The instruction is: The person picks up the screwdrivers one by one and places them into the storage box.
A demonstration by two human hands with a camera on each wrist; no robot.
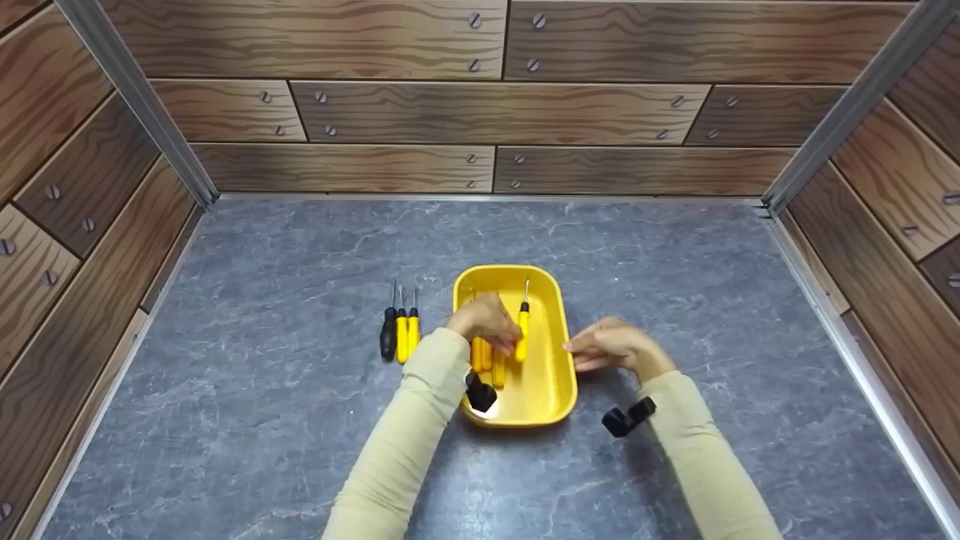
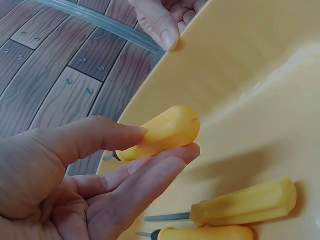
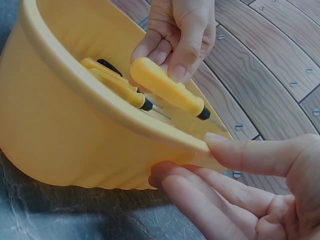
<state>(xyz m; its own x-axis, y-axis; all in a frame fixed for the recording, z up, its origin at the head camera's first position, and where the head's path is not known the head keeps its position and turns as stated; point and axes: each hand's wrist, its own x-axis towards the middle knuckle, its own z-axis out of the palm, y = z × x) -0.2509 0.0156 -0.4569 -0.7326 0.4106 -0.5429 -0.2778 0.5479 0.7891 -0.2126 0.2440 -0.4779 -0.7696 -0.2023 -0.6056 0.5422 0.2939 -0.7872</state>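
Note:
The left hand (image 1: pixel 489 321) pinches a yellow-handled screwdriver (image 1: pixel 523 334) between thumb and fingers inside the yellow bin (image 1: pixel 568 375). In the left wrist view that screwdriver's handle (image 2: pixel 167 131) is held above others, its butt pointing away from the palm. Several more screwdrivers lie in the bin, one of them (image 2: pixel 250 202) beneath the held one. The right hand (image 1: pixel 619 346) grips the bin's right wall, thumb at the rim and fingers against the outside, as the right wrist view shows the hand (image 3: pixel 250 185) and the held screwdriver (image 3: pixel 167 87).
Left of the bin, three screwdrivers stand in a row on the grey marbled surface (image 1: pixel 262 337): one with a black handle (image 1: pixel 388 334) and two with yellow handles (image 1: pixel 408 337). Wood-patterned walls (image 1: pixel 495 112) enclose the back and sides.

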